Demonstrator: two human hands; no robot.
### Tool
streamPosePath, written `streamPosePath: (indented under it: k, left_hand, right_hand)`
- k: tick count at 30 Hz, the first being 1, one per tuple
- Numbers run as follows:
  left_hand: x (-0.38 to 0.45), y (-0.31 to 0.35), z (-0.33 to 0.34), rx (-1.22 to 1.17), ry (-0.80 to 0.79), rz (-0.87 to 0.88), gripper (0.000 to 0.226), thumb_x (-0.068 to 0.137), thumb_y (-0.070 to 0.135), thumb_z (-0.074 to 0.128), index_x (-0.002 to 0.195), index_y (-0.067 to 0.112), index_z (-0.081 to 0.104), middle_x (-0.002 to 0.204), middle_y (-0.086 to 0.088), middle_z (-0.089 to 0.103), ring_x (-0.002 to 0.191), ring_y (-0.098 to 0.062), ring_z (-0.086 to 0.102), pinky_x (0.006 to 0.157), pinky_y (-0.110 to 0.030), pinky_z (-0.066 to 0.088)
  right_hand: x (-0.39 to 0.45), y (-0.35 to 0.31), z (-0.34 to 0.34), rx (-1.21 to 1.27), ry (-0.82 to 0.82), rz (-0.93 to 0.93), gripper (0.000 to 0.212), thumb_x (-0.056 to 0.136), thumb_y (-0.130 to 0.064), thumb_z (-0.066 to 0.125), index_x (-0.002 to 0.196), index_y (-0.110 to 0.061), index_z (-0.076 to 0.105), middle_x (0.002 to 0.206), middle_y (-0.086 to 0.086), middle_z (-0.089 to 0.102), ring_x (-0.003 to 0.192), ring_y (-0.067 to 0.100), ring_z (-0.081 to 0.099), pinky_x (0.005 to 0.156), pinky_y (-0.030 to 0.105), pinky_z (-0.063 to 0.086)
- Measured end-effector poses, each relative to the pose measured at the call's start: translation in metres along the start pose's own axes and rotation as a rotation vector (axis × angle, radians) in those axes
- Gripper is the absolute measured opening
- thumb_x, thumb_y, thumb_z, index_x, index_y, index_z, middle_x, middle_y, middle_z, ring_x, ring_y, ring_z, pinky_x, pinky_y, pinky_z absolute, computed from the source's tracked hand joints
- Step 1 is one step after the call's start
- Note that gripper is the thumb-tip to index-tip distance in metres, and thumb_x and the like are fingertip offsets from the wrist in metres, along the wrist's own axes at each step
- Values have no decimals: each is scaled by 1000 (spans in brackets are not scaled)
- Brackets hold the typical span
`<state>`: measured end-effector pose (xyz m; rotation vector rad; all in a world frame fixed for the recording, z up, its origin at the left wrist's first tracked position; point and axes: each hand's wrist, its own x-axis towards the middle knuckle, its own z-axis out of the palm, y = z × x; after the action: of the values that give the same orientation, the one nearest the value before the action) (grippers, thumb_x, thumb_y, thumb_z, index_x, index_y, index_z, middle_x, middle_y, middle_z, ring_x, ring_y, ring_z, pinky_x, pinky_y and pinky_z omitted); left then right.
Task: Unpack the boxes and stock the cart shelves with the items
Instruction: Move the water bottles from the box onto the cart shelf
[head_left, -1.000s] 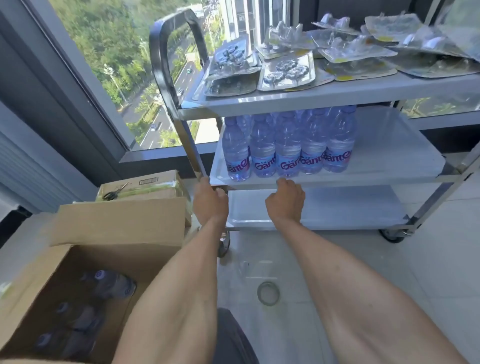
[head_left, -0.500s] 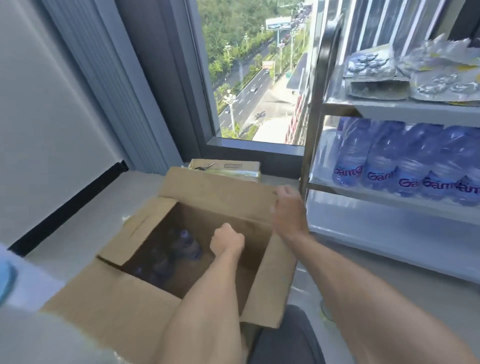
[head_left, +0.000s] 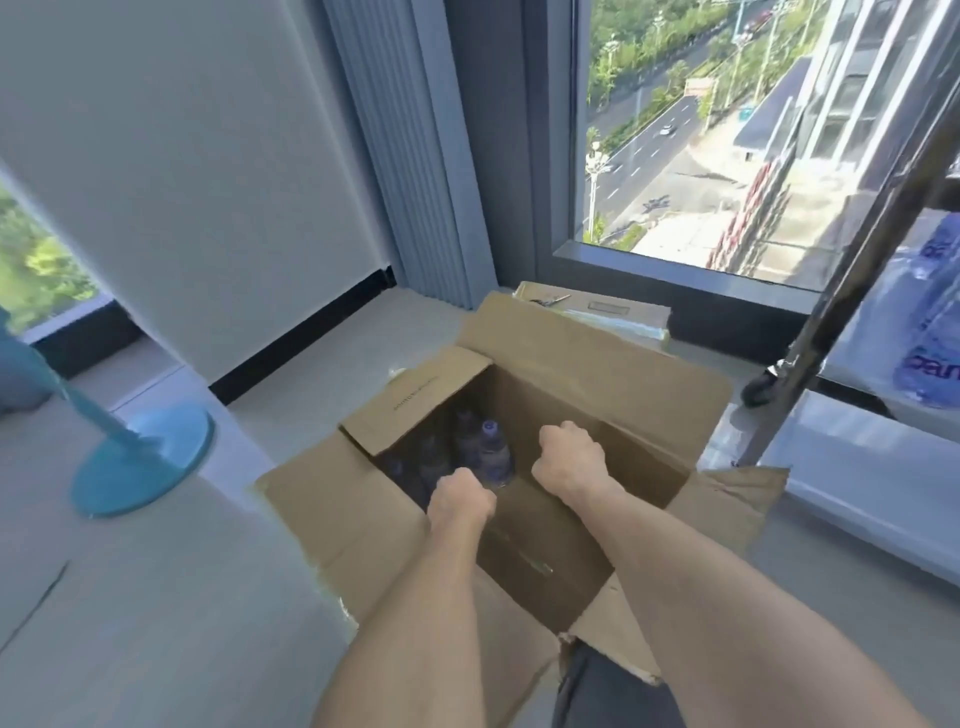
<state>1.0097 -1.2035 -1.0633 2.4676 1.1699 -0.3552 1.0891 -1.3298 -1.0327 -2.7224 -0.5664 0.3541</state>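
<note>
An open cardboard box (head_left: 597, 374) stands on the floor in front of me. Several purple-capped water bottles (head_left: 485, 452) stand in its far left corner; the rest of its bottom is bare. Both my arms reach down into it. My left hand (head_left: 462, 496) hangs just in front of the bottles, its fingers hidden behind its back. My right hand (head_left: 569, 457) is to the right of the bottles, over the bare bottom, fingers loosely curled with nothing seen in them. The cart (head_left: 852, 291) stands at the right edge, with labelled water bottles (head_left: 935, 338) on its middle shelf.
A closed smaller box (head_left: 613, 314) with scissors (head_left: 548, 300) on it lies behind the open one, under the window. A teal stand with a round base (head_left: 145, 462) is on the floor at left. The cart's bottom shelf (head_left: 857, 467) and a wheel (head_left: 761, 389) are close to the box's right flap.
My view has swung left from the cart to the box. Both hands left the cart's shelf edge and dropped into the open box, the right one coming off the box's back flap.
</note>
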Motion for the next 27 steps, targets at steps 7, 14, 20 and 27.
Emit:
streamPosePath:
  k: [7, 14, 20, 27]
  left_hand:
    - [40, -8, 27, 104, -28, -85, 36, 89, 28, 58, 123, 18, 59, 128, -11, 60, 115, -29, 61, 91, -35, 51]
    - [83, 21, 61, 68, 69, -56, 52, 89, 24, 62, 135, 14, 40, 135, -15, 51, 122, -33, 54, 94, -41, 46]
    - [116, 50, 82, 52, 143, -8, 64, 89, 24, 67, 141, 10, 32, 137, -21, 42, 123, -39, 51, 96, -45, 45]
    - [161, 81, 79, 65, 106, 81, 48, 94, 22, 58, 139, 13, 42, 137, -20, 49, 124, -39, 53, 99, -42, 45]
  right_hand:
    - [26, -8, 73, 54, -82, -12, 27, 92, -20, 54, 118, -16, 51, 120, 11, 49, 110, 32, 50, 89, 43, 44]
    - [62, 20, 110, 188, -43, 38, 42, 85, -14, 60, 124, -15, 46, 125, 13, 49, 115, 35, 50, 91, 44, 45]
    - [63, 57, 154, 233, -146, 214, 60, 89, -18, 65, 142, -16, 38, 140, 16, 42, 131, 36, 41, 106, 48, 38]
    - [68, 62, 161, 314, -140, 453, 35, 97, -16, 50, 132, -13, 50, 137, 18, 46, 125, 36, 46, 107, 51, 35]
